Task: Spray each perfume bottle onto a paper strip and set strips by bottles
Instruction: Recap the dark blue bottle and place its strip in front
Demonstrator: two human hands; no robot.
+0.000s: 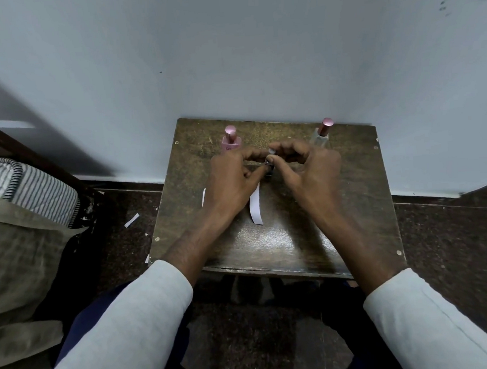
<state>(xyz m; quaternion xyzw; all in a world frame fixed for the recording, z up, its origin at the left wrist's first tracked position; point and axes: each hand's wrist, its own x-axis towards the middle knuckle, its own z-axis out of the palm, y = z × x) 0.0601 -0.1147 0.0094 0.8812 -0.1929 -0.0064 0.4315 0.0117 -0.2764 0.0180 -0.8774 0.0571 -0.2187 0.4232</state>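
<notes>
On the bench (337,207), a pink bottle (231,141) stands upright at 11 o'clock and a clear bottle (321,136) with a rose cap at 1 o'clock; their fill cannot be told. At centre, the left hand (233,179) and right hand (307,172) curl their fingers (256,155) round a small dark bottle (269,165), mostly hidden. A paper strip (255,205) lies beneath, long axis running 12 to 6.

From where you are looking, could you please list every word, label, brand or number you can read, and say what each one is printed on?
Pink perfume bottle with a pink cap: a small darker print on its front, too small and blurred to read, and partly hidden by the left hand.
Clear glass bottle with a rose cap: no print visible.
White paper strip on the brown wooden table: blank.
Small dark bottle between both hands: mostly hidden, nothing readable.
</notes>
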